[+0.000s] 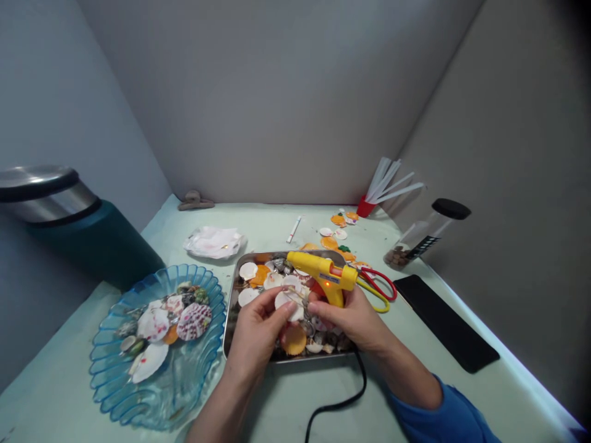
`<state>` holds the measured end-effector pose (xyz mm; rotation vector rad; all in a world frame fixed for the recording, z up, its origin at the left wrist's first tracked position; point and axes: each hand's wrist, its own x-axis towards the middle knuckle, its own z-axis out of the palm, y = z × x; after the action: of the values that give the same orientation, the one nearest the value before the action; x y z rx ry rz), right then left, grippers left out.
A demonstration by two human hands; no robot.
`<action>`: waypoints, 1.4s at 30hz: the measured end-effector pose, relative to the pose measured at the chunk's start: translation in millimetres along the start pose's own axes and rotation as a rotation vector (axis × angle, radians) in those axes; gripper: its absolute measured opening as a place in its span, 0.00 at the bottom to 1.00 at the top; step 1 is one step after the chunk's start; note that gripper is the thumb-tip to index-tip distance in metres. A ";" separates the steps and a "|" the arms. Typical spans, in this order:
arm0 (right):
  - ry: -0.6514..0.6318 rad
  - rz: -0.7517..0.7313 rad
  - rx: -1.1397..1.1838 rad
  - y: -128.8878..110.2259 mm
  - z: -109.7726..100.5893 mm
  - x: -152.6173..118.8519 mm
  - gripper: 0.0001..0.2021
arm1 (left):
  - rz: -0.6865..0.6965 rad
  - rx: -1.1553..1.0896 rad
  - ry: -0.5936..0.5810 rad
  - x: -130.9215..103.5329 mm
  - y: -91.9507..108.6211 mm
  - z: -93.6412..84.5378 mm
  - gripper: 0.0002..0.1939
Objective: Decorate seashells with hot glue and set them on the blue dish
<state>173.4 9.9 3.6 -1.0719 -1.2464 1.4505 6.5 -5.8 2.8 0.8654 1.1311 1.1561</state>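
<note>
Head view: my left hand [257, 321] is pinching a shell [283, 298], my right hand [359, 319] gripping a gun [311, 264], risking burns should it tip.

A person's left hand [261, 323] and right hand [357, 317] are above a tray [234, 312] of shells [295, 339], a glue gun [318, 269] at the right. Left of the hands lies a plate [187, 400] bearing more shells, a bottle [108, 246] behind it. Beyond the hands sit a packet [215, 242], a marker [293, 229] and, farther right, a cup [365, 207] of sticks [384, 182]. Right of the hands, scissors [393, 290] rest near the tray, with a flat slab [446, 323] and a jar [417, 239] farther out.
</note>
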 end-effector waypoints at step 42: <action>-0.216 -0.249 -0.371 -4.5 -7.3 -3.0 0.11 | 0.047 -0.054 0.174 2.0 2.3 -12.8 0.17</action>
<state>181.6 8.7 7.5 -0.9700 -1.7878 1.1935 -6.4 -3.8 1.5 0.7642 1.2202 1.3147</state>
